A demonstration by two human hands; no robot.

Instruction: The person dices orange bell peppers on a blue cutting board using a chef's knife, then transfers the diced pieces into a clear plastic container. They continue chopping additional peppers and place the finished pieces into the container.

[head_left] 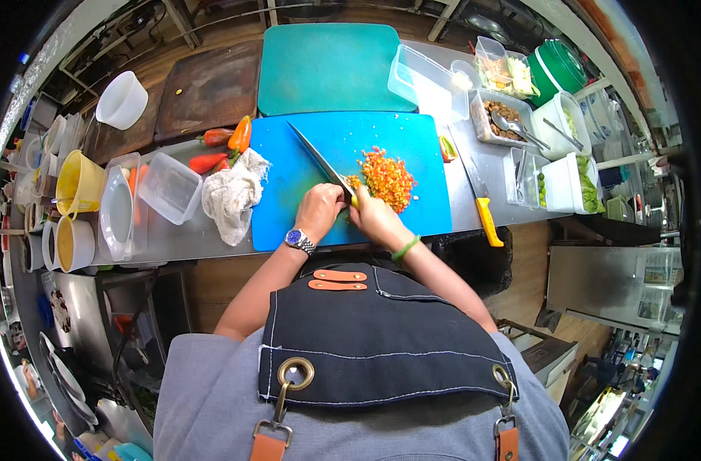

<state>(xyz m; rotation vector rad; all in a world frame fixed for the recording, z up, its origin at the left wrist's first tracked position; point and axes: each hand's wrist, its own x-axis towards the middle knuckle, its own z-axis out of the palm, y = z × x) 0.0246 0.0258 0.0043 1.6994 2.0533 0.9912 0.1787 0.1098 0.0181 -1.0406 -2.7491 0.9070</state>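
My right hand [376, 220] grips the yellow handle of a chef's knife [314, 155], whose blade points away and to the left over the blue cutting board [281, 215]. Close beside the handle, my left hand [318, 210] is closed, with its fingertips by the heel of the blade; what they hold, if anything, is hidden. A pile of finely chopped red and orange pepper [389, 180] lies just beyond my right hand. At the board's right edge rests a cut piece of pepper [447, 149].
A second yellow-handled knife [477, 184] lies right of the board. On the left are a crumpled white cloth [231, 201], several whole peppers [241, 135] and a clear plastic container [168, 187]. A green cutting board [327, 69] lies behind; food tubs [500, 119] stand at the right.
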